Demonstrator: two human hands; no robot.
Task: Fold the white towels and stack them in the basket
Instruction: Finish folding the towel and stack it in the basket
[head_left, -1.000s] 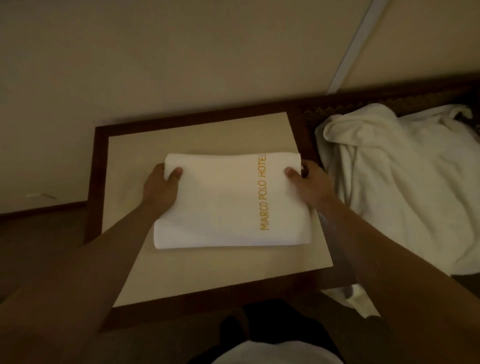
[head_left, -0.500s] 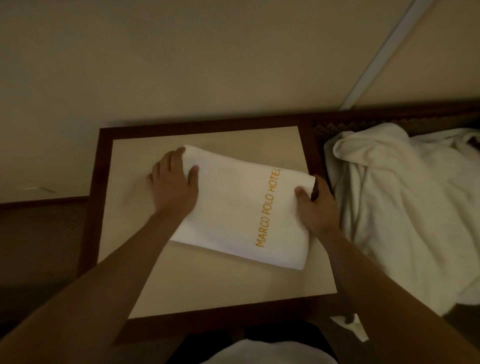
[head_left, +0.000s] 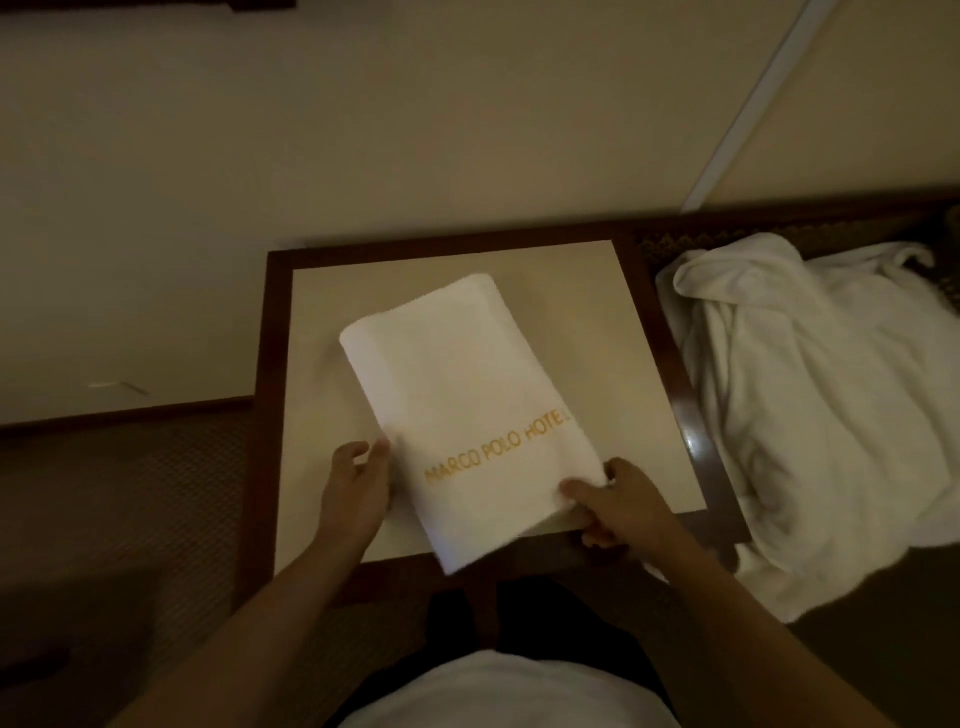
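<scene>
On the small table (head_left: 322, 364) w/ the pale top & dark wood rim, you've got the folded white towel (head_left: 457, 395) lying on a diagonal: far end up toward the wall, near end hanging a bit over the table's front edge. Gold lettering "MARCO POLO HOTEL" (head_left: 496, 447) runs across its lower half, facing up.

Your right hand (head_left: 618, 504) pinches the towel's near right corner, thumb on top of the cloth, other fingers curled under & mostly hidden. Your left hand (head_left: 356, 488) sits at the towel's left edge, fingers loosely bent & a bit spread, tips touching or just beside the cloth; can't tell if it's actually gripping, looks more like resting against the side.

To the right of the table, a heap of unfolded white towels (head_left: 810, 415) lies crumpled, close against the table's right rim, draped down toward the floor. Patterned dark surface shows behind that pile at top right; can't tell what it is.

Behind the table: plain beige wall (head_left: 363, 130) w/ a pale strip running diagonally at upper right. Your white shirt (head_left: 504, 691) shows at bottom centre. Lighting's dim, fine detail is soft.
</scene>
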